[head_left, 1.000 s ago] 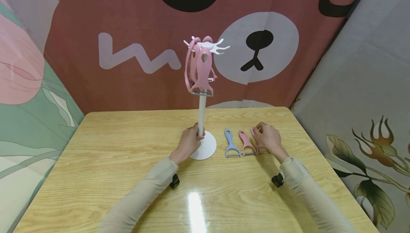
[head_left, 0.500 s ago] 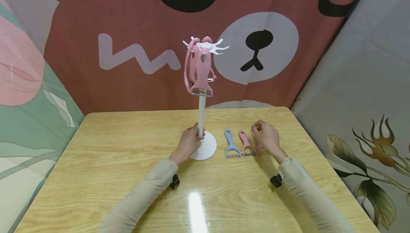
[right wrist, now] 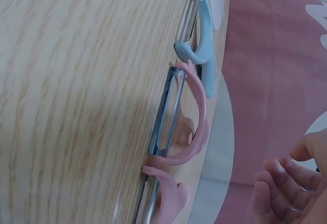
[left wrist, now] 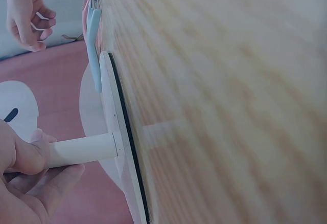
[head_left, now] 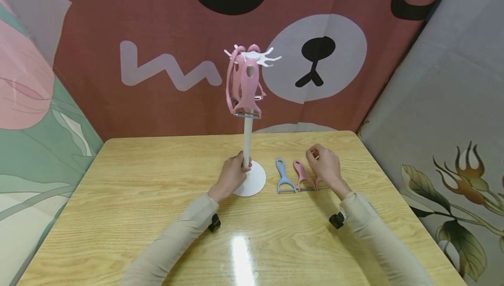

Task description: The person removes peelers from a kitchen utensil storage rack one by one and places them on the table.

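Note:
My left hand [head_left: 230,174] grips the white pole [head_left: 247,139] of a hook stand, low down above its round white base [head_left: 257,183]. Several pink peelers [head_left: 249,89] hang from the hooks at its top. On the table to the right lie a blue peeler [head_left: 283,177], a pink peeler [head_left: 301,174] and a second pink peeler [head_left: 318,183], side by side. Over that last peeler hovers my right hand [head_left: 327,165], hiding its handle. In the right wrist view the fingers [right wrist: 278,180] are loosely bent, with a gap to the thumb and nothing held.
The wooden table [head_left: 149,181] ends at a pink curtain [head_left: 169,111] with a bear print behind. A grey floral curtain [head_left: 425,102] stands along the right side. White hooks [head_left: 269,57] without peelers stick out on the stand's right.
My right hand has lifted from the rightmost pink peeler and shifted slightly up and left. The left hand still holds the pole, and the peelers stay where they were.

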The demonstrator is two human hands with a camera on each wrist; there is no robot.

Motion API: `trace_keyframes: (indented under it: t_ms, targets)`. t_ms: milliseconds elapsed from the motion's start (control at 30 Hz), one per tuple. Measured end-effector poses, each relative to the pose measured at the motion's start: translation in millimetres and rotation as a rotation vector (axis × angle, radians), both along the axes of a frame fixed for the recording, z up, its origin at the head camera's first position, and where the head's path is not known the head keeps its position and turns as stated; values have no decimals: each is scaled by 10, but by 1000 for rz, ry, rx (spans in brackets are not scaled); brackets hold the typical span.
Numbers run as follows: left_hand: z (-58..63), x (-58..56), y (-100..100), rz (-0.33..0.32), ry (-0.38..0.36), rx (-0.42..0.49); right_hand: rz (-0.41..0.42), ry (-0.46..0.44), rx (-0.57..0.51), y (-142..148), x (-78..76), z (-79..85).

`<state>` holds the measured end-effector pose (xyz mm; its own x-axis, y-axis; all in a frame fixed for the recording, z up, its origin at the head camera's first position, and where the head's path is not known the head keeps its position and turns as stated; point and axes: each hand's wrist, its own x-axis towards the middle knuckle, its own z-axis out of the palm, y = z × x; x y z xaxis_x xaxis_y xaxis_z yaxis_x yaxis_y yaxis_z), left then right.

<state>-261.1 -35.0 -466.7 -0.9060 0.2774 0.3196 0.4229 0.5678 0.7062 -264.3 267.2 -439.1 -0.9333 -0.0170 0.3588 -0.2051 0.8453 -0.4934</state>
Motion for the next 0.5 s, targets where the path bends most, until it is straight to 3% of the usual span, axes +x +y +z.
trace_keyframes:
  t_ms: [500]
  targets:
    - [6,5,-6,-4,29,-22,66,105,-45,-106,-22,55]
